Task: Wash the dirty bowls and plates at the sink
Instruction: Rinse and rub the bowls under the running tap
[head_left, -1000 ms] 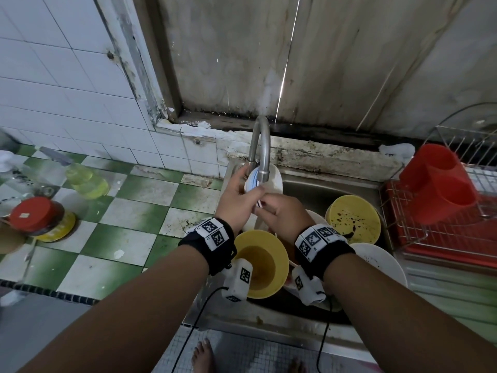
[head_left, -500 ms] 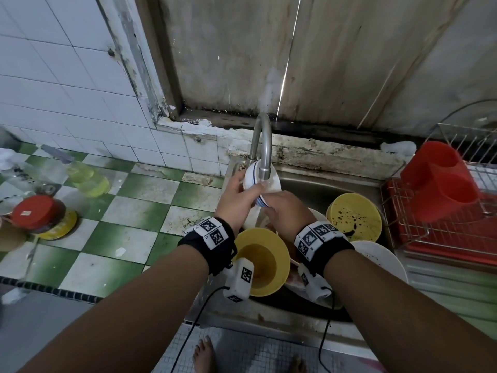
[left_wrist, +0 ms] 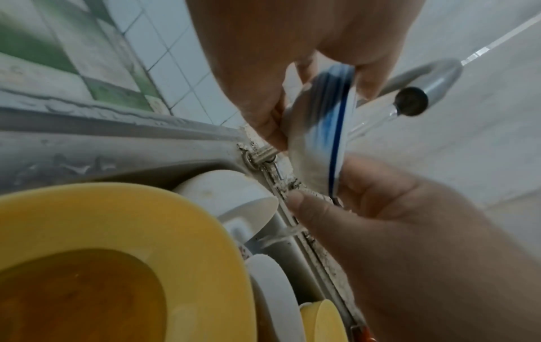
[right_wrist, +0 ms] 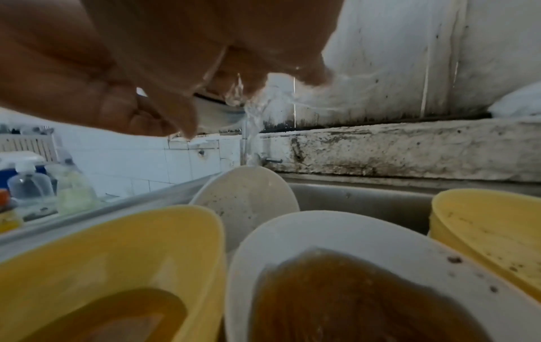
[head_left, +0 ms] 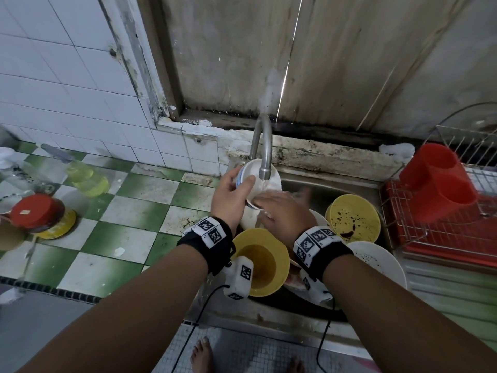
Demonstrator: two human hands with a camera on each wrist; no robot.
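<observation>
A white bowl with a blue rim [head_left: 270, 181] is tilted under the running faucet [head_left: 262, 146]. My left hand [head_left: 243, 181] grips it by the rim, thumb on the near side and fingers behind. In the left wrist view the bowl [left_wrist: 319, 129] sits between those fingers and my right hand [left_wrist: 380, 208]. My right hand [head_left: 285, 203] lies at the bowl's mouth with its fingers stretched out and blurred, in the water stream [right_wrist: 251, 120]. Below in the sink [head_left: 322, 184] are a yellow bowl of brown water [head_left: 258, 259], a spotted yellow bowl [head_left: 352, 216] and a white plate [head_left: 376, 262].
A red dish rack [head_left: 443, 232] with a red cutlery holder [head_left: 435, 181] stands right of the sink. On the green-checked counter to the left are a soap bottle [head_left: 86, 176] and a red-lidded jar [head_left: 35, 214]. A dirty white bowl [right_wrist: 246, 196] leans at the sink's back left.
The bowl has turned so that its mouth faces the stream. My right hand has moved from in front of the bowl to its mouth, fingers now spread to the right.
</observation>
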